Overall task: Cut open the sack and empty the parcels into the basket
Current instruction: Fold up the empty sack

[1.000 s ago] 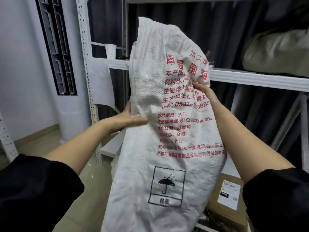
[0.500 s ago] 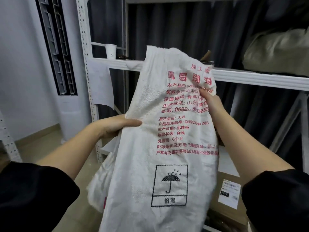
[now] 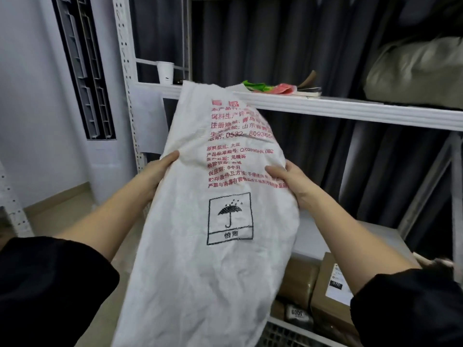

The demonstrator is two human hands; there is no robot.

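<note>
Woven sack (image 3: 213, 234) lower than before, left hand (image 3: 160, 169) and right hand (image 3: 288, 176) pinching its edges.

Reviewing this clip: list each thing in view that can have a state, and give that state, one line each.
sack: held up in both hands, limp and crumpled, top edge flopping over
left hand: grips the sack's left edge
right hand: grips the sack's right edge
paper cup: upright on the shelf
cardboard boxes: closed, lying below the sack at lower right, one with a label facing up
</note>
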